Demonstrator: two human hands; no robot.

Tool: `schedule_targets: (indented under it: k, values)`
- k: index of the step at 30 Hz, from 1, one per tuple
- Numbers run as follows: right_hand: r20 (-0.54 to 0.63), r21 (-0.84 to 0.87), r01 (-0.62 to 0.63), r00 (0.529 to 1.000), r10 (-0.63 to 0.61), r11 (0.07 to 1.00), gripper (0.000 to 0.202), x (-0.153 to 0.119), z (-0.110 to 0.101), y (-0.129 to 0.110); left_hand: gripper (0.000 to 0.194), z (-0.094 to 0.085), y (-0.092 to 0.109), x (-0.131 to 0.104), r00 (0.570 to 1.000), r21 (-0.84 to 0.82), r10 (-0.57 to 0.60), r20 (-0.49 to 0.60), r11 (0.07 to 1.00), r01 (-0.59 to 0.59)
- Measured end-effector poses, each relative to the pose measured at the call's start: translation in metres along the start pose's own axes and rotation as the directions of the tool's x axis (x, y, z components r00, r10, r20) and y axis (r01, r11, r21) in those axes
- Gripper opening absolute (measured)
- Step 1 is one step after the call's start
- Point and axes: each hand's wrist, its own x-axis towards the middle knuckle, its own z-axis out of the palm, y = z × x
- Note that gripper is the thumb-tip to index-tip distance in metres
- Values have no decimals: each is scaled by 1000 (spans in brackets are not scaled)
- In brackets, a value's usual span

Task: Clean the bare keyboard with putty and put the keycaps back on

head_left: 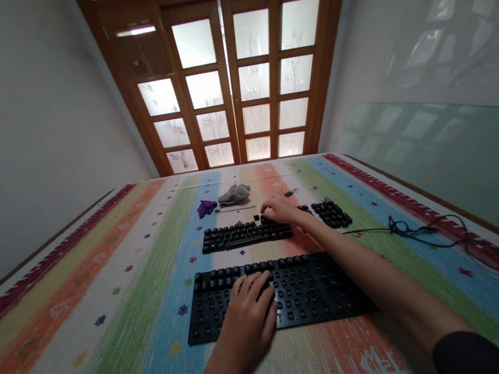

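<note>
A black keyboard (pixel 296 294) lies flat near the front edge of the table. Its top row carries keycaps, while bare switches show across much of the rest. My left hand (pixel 250 305) rests on it, palm down, fingers stretched out and slightly apart. Behind the keyboard, loose black keycaps (pixel 233 235) are laid out in rows, with another group of keycaps (pixel 332 214) to the right. My right hand (pixel 278 209) reaches over the rows with fingers bent down and together; anything between the fingertips is hidden. One single keycap (pixel 256 217) sits just left of those fingertips.
A grey cloth (pixel 234 194) and a purple cloth (pixel 206 207) lie behind the keycaps, near a thin stick (pixel 238 208). A small tool with wire ends (pixel 291 193) lies farther right. The black cable (pixel 422 228) is loosely coiled at the right on the striped tablecloth (pixel 119 298).
</note>
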Motion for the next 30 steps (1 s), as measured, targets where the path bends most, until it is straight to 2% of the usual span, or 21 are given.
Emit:
schedule_targets:
  k: [8, 15, 20, 30]
  values:
    - [29, 4, -16, 999, 16, 1000, 27, 15, 11, -10, 19, -1, 0, 0, 1000, 2, 4, 10, 1000, -4]
    - [54, 6, -25, 998, 25, 1000, 29, 26, 17, -9, 20, -1, 0, 0, 1000, -10, -9, 22, 1000, 9]
    - [62, 4, -23, 998, 23, 1000, 35, 30, 18, -7, 19, -1, 0, 1, 1000, -13, -14, 15, 1000, 14]
    - [41, -41, -23, 999, 25, 999, 32, 31, 19, -18, 19, -2, 0, 1, 1000, -4, -5, -2, 1000, 5]
